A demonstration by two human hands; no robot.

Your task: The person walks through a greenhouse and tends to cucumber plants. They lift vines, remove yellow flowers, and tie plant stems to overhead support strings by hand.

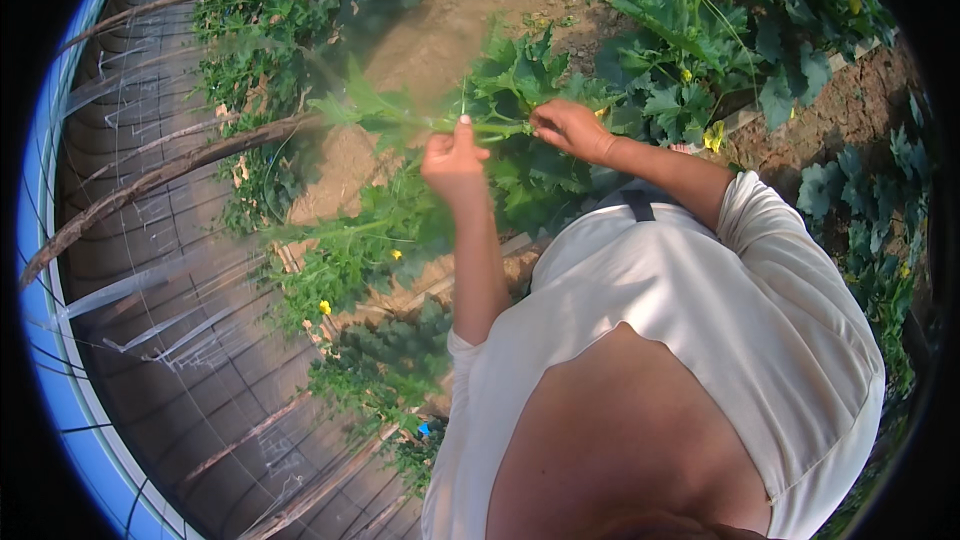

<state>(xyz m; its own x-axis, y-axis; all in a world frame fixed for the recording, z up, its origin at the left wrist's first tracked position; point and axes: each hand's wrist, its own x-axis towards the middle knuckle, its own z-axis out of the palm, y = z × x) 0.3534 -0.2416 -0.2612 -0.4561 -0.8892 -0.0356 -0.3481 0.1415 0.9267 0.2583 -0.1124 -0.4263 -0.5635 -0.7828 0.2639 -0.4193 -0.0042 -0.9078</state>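
Note:
A green vine stem (504, 129) with lobed leaves (525, 75) runs between my two hands, well ahead of my waist. My left hand (456, 161) grips the stem, thumb raised, with a thin pale string or tendril (463, 94) rising by the thumb tip. Closer to the right, the fingers of my right hand (571, 127) are bent and pinched at the stem's end. What exactly lies between those fingertips is hidden. Blurred leaves (367, 101) spread from the stem left of my left hand.
Broad-leaved plants with yellow flowers (713, 136) grow at the right. Bare soil (420, 37) runs between the rows. On the left, a wooden pole (172, 169) slants before a wall (172, 240) crossed by dark lines. Torn plastic strips (135, 289) hang there.

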